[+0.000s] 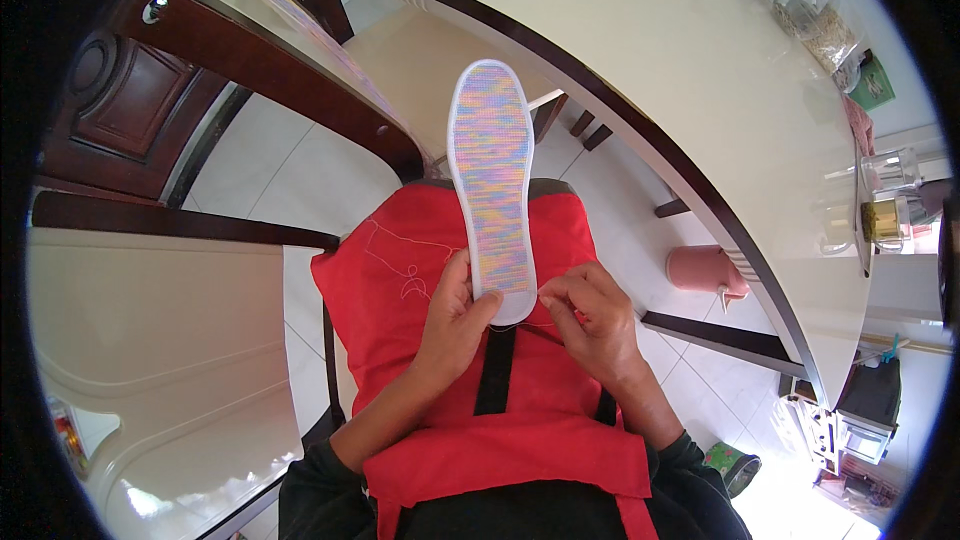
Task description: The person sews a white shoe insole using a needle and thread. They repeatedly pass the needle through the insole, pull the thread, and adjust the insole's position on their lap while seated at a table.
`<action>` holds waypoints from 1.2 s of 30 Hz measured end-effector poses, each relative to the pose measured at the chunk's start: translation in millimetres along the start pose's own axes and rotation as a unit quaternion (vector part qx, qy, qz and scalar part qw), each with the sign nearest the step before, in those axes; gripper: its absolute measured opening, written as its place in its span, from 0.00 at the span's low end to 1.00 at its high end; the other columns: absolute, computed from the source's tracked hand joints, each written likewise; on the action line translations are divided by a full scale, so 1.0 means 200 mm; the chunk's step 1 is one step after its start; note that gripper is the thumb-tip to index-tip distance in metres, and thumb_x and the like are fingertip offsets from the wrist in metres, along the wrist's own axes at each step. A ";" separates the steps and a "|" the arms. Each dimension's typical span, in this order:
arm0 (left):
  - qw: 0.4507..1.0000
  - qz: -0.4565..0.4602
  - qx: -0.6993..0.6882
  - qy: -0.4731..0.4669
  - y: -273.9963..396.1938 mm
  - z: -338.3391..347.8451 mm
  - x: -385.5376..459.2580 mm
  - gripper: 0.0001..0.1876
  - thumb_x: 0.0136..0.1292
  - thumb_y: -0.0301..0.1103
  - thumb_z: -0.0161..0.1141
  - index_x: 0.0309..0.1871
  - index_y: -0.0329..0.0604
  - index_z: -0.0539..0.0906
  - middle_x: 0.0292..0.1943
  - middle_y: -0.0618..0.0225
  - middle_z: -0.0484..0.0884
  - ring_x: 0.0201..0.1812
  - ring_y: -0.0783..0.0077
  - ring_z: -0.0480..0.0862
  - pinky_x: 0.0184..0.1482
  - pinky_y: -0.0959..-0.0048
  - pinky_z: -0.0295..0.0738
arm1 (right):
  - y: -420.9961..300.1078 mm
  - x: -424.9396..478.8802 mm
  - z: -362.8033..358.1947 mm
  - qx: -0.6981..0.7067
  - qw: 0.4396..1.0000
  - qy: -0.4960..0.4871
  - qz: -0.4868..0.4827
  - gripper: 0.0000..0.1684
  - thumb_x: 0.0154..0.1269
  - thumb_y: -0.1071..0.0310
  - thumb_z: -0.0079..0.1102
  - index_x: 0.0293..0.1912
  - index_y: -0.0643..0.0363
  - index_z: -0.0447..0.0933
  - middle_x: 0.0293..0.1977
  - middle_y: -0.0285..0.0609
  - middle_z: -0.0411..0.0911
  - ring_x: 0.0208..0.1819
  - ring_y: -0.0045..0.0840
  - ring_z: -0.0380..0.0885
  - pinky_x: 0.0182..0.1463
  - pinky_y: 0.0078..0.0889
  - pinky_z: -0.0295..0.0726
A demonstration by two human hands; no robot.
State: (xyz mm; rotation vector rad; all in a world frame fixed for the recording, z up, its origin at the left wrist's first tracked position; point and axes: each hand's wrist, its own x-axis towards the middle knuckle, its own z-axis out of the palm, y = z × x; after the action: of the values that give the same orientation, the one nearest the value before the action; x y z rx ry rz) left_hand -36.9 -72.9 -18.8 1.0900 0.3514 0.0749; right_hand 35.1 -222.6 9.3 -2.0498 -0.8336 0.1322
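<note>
My left hand grips the heel end of a shoe insole, its thumb on the face and its fingers behind. The insole is covered in pink, blue and yellow stitching inside a white border, and its rounded toe points away from me. At the heel's right edge, my right hand has thumb and forefinger drawn together; whatever may be between them is too small to make out. Pale thread lies loosely curled on the red apron over my lap. Another bit of thread shows just under the heel.
A cream table with a dark edge curves along the front and right. Chairs with cream seats and dark wood stand ahead and left. Beneath the table is a pink thermos-like vessel. Glass cups and plastic bags sit on its far side.
</note>
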 end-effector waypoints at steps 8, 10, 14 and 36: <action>0.999 -0.010 -0.035 0.009 -0.02 -0.01 0.00 0.20 0.60 0.19 0.45 0.56 0.36 0.60 0.49 0.61 0.72 0.51 0.75 0.74 0.54 0.75 0.68 | -0.01 0.00 -0.01 0.030 0.999 0.019 0.013 0.06 0.48 0.79 0.59 0.31 0.65 0.76 0.27 0.45 0.73 0.29 0.33 0.74 0.32 0.29 0.74; 0.999 -0.011 -0.043 0.012 -0.02 -0.01 -0.01 0.19 0.60 0.20 0.45 0.55 0.36 0.61 0.49 0.61 0.72 0.51 0.75 0.74 0.53 0.75 0.68 | -0.02 0.01 -0.01 0.034 0.999 0.015 0.017 0.06 0.49 0.80 0.59 0.31 0.65 0.76 0.27 0.45 0.73 0.29 0.33 0.74 0.32 0.29 0.74; 0.998 -0.017 -0.050 0.017 -0.02 -0.01 -0.01 0.19 0.60 0.20 0.45 0.55 0.36 0.61 0.49 0.61 0.72 0.50 0.75 0.74 0.53 0.75 0.69 | -0.03 0.01 -0.02 0.029 0.999 0.006 0.013 0.06 0.49 0.80 0.59 0.31 0.65 0.76 0.27 0.45 0.73 0.29 0.33 0.74 0.32 0.29 0.74; 1.000 -0.019 -0.014 0.001 -0.02 -0.01 -0.02 0.21 0.59 0.20 0.47 0.57 0.36 0.61 0.48 0.62 0.73 0.50 0.74 0.75 0.54 0.74 0.68 | -0.02 0.03 -0.04 -0.062 0.996 -0.033 -0.047 0.06 0.50 0.80 0.59 0.31 0.63 0.75 0.25 0.43 0.70 0.26 0.31 0.72 0.28 0.28 0.70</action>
State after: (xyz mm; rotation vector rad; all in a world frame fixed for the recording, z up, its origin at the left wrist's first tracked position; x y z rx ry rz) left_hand -41.2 -74.8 -22.2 1.0562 0.3720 0.0472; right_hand 40.7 -223.3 17.7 -2.1272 -1.0006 0.0984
